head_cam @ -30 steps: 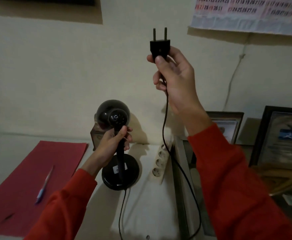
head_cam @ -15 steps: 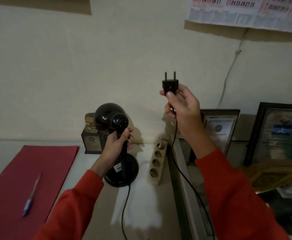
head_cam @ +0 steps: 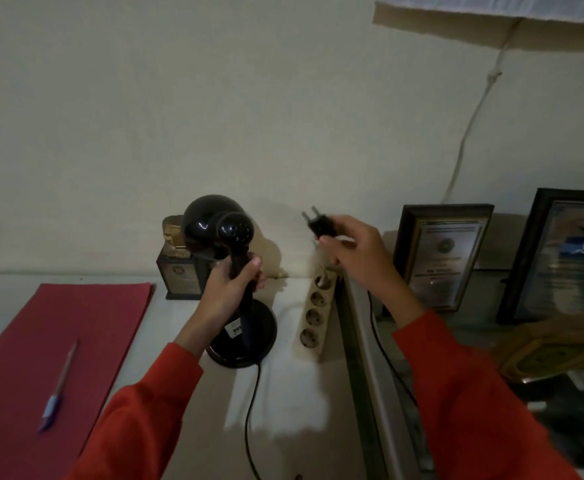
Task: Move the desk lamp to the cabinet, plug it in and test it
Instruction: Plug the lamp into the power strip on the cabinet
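Observation:
A black desk lamp [head_cam: 214, 226] stands with its round base [head_cam: 259, 337] on the white cabinet top [head_cam: 294, 403]. My left hand [head_cam: 230, 289] grips its stem just below the domed head. My right hand [head_cam: 356, 254] holds the lamp's black two-pin plug [head_cam: 320, 223], pins tilted up and left, above the far end of a beige power strip [head_cam: 314, 317] that lies right of the base. The black cord [head_cam: 249, 420] runs from the base toward me and back up to my right wrist.
A red folder [head_cam: 65, 341] with a blue pen [head_cam: 56, 393] lies at the left. A small trophy [head_cam: 176, 261] stands behind the lamp. Framed certificates [head_cam: 442, 258] lean on the wall at the right, beyond a grey ledge [head_cam: 370, 375]. A white cable [head_cam: 470, 119] hangs down the wall.
My right hand has come down from high on the wall with the plug to just above the power strip, and the plug has tilted left. The lamp has stayed in place.

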A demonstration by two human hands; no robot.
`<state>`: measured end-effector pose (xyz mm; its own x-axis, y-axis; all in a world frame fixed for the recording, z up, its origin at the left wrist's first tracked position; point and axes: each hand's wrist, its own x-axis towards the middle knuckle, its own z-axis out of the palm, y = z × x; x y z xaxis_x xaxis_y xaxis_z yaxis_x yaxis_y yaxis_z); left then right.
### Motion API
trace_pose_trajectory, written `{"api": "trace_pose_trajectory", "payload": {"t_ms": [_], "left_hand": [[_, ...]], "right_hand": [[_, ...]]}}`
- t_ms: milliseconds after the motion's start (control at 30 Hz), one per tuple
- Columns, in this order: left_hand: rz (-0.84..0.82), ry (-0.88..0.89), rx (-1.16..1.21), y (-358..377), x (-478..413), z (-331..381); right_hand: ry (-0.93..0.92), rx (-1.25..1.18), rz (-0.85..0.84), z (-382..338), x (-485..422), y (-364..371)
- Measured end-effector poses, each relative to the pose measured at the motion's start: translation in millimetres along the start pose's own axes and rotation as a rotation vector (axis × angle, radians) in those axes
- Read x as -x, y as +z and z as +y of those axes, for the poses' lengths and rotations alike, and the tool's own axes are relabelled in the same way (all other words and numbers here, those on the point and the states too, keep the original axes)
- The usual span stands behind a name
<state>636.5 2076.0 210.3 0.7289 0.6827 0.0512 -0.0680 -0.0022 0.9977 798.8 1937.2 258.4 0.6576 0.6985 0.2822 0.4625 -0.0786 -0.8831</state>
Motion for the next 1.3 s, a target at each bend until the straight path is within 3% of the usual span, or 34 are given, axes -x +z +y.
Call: {"api": "trace_pose_trajectory", "payload": {"t_ms": [167,467,600,867,1133,1300], "left_hand": [[0.003,-0.041,-0.348,-17.6,24.5,-33.9],[0.124,-0.08,-0.563,-2.6,88.0,-96.6],[0.028,-0.101,-0.598,14.2,108.2,-113.2],[-0.089,0.186,-0.831,37.7,92.7,-124.5],[-0.184,0.174,-0.866,46.1,84.6,-134.4],[-0.189,0.185,-0.852,43.5,83.3,-136.8]], "right_hand": [[0.066,0.34,-0.282,26.6,14.5,5.1],[0.142,0.706,-0.505,44.8,33.3,14.0],[0.203,0.788,-0.493,49.0,34.3,17.6],[0.27,0.914,-0.545,54.5,22.5,32.3],[0.259,1.027,-0.655,64.3,13.4,53.4],[0.334,1.008,-0.577,61.4,8.8,58.6]]}}
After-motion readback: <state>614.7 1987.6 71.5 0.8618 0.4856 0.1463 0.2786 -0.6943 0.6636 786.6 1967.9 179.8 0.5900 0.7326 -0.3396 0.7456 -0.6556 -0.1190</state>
